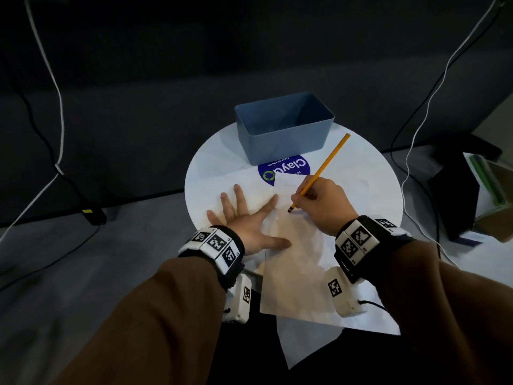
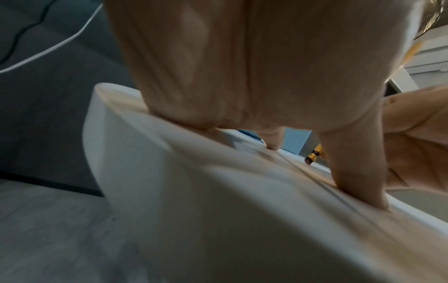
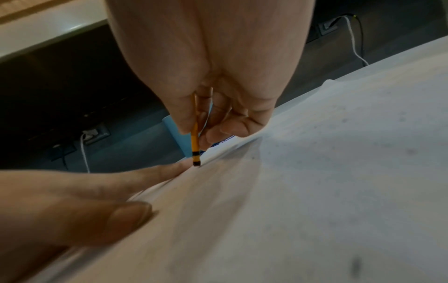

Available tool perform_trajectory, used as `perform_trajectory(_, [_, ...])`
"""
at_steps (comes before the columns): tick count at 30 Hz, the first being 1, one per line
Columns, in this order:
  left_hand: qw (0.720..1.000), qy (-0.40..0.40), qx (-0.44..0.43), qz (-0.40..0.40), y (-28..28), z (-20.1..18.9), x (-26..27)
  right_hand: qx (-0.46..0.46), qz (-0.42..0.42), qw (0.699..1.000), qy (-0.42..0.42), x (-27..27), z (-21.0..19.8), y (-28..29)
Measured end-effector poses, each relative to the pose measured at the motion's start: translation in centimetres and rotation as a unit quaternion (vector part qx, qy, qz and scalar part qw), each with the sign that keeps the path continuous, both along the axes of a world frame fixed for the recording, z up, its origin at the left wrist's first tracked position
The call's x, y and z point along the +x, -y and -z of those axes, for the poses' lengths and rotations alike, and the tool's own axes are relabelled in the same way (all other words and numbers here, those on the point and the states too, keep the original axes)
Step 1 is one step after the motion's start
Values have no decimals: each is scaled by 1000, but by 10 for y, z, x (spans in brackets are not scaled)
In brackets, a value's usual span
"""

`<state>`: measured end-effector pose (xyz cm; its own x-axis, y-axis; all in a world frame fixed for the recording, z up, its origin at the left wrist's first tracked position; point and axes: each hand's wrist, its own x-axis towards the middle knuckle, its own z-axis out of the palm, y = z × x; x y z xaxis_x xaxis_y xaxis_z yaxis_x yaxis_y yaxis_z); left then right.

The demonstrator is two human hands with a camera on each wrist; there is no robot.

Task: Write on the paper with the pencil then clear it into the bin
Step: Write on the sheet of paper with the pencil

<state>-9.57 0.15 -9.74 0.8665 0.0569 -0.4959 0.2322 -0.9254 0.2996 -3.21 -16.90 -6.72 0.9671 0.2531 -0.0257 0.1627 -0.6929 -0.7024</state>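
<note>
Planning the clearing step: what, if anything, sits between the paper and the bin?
Nothing visible blocks it. Only bare table and a blue sticker lie between the paper and the open bin.

One pencil [image 1: 319, 173], one blue bin [image 1: 286, 129], one round table [image 1: 211, 162], apparently two paper sheets [image 1: 294, 262], two hands.

**Worn gear: sleeves and wrist rigs**

Brown sleeves [image 1: 155, 315] on both arms. Black wristbands [image 1: 222, 251] carrying white blocks printed with black square-pattern markers. White camera housing [image 1: 342, 295] under each wrist, also marker-tagged; thin black cable leaves the right one.
</note>
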Motion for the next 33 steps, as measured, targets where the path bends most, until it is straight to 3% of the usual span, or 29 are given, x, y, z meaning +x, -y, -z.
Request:
perform_trajectory(7, [1000,1,23,1,5,-2,0,-75,-82,992,67,-3,-1,-17])
perform_trajectory(21, [1000,-7,26,13,4,-2,1,-44,-58,995,72,-8,-4,-11])
perform_trajectory(26, [999,-9,34,13,7,-5,0,-82,-112,989,54,-16,-4,-17])
perform_trajectory(33, [999,-26,38,5,6,-6,1,-101,-53,992,46,-12,-9,-9])
